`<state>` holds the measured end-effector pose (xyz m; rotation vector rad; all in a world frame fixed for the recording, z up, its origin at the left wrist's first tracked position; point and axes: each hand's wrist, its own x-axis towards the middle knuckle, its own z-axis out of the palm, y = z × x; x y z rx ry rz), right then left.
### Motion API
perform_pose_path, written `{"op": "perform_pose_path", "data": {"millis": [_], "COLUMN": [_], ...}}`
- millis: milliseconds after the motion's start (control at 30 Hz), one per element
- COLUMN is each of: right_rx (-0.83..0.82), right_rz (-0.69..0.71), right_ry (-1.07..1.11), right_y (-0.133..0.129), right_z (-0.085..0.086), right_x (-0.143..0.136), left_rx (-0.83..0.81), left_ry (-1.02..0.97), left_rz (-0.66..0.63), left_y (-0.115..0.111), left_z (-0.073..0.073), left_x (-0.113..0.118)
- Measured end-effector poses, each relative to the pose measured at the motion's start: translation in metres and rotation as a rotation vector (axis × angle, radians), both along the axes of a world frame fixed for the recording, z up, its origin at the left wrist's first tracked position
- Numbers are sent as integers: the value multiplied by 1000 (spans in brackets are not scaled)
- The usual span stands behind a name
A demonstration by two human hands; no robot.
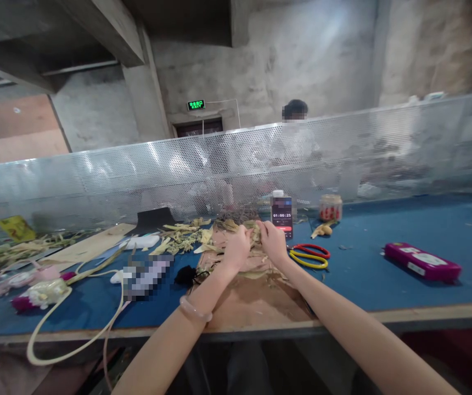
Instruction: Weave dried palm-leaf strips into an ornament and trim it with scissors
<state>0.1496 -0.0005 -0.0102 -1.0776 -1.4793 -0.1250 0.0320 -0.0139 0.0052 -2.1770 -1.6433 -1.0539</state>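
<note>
Two bare arms reach up from the bottom edge, converging near the frame's centre. Left hand (239,246) and right hand (272,241) sit close together, fingers curled inward. A pale bangle (195,309) circles the left wrist.

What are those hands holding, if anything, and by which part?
The left hand and right hand hold dry leafy material at their fingertips; which part is pinched, I cannot tell.

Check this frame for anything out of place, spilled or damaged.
A pale cable loops over the front edge of the blue table, where it could snag. Dry leafy scraps lie strewn left of the brown board, which looks untidy. I see no clear damage.
</note>
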Motion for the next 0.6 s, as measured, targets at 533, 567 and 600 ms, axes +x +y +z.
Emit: {"op": "perform_pose_path", "data": {"millis": [533, 567, 600], "right_rx": [-36, -31, -27], "right_rz": [152, 159, 166], "right_ry": [-35, -39, -49], "right_y": [-7, -7, -7], "right_z": [10, 10, 10], "right_x": [8, 8, 9], "left_rx": [20, 24, 27], "left_ry": [62, 52, 50], "left_rz": [-95, -109, -121], "left_y": [-1, -1, -1], "left_z": [3, 3, 3], "left_x": [-11, -12, -12]}}
